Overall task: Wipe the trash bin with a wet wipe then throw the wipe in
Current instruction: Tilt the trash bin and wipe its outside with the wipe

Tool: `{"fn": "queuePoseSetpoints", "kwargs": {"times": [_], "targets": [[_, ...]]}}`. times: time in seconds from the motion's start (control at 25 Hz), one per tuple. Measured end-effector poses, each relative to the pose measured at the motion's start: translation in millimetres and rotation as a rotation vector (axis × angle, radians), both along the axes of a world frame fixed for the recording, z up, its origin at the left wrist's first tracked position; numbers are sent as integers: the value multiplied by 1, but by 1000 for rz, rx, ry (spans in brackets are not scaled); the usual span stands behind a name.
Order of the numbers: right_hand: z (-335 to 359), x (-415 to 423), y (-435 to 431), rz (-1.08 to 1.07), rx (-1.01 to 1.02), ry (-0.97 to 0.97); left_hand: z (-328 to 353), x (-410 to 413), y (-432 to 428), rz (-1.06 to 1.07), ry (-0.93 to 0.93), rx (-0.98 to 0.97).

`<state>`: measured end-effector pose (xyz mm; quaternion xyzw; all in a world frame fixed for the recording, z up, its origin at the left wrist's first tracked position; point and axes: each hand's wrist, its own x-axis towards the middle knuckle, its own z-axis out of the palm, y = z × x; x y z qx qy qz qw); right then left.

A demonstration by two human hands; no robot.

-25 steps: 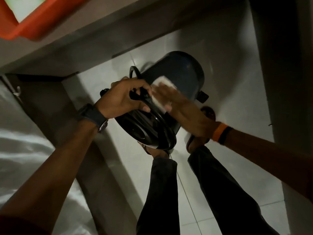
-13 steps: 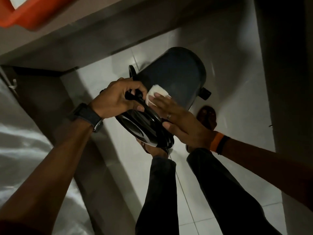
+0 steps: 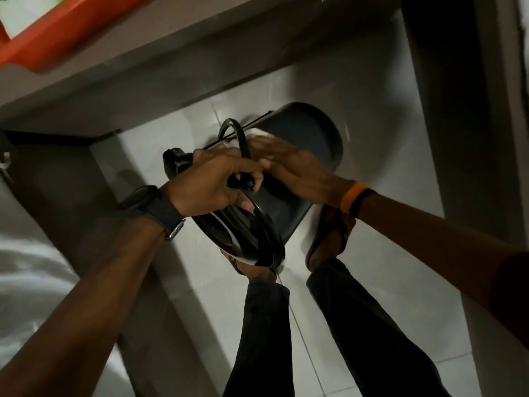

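Two bare hands work on a dark round plastic trash bin (image 3: 309,133), tilted above the white tiled floor (image 3: 372,116). The left hand (image 3: 211,179) curls its fingers round the rim, apparently to steady it, while the right hand (image 3: 289,164) presses a white wet wipe (image 3: 257,132) against its side with straight fingers.

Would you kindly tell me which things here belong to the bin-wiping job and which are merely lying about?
In the job: trash bin, gripped by the left hand; wet wipe, pressed on it under the right hand.
Lying about: orange tray, top left; white cloth, far left.
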<state>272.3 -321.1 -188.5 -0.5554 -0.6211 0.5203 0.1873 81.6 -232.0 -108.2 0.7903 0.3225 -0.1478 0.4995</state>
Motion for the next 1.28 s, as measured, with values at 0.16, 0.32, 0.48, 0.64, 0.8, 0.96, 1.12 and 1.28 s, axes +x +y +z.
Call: {"fn": "queuePoseSetpoints", "kwargs": {"times": [0.16, 0.32, 0.48, 0.64, 0.8, 0.96, 1.12, 1.28], "targets": [[-25, 49, -15, -832, -604, 126, -4, 2, -6, 117, -38, -101], [16, -13, -82, -642, -377, 494, -16, -14, 10, 328, -193, -173], [-9, -16, -77, -518, -196, 333, -37, -22, 14, 575, -163, 43], [-54, 27, -19, -831, -555, 6, -40, 8, -19, 649, -261, 681], [-44, 19, -9, -667, -523, 63, -38, 42, -41, 42, -610, 677], [0, 11, -54, -792, -365, 328, -30, 71, -45, -151, -570, 693], [-11, 18, -87, -942, -368, 332, -30, 98, -9, 116, -276, 576], [-43, 56, -34, -1018, -593, 77, -31, 92, 1, 235, -185, 465]]}}
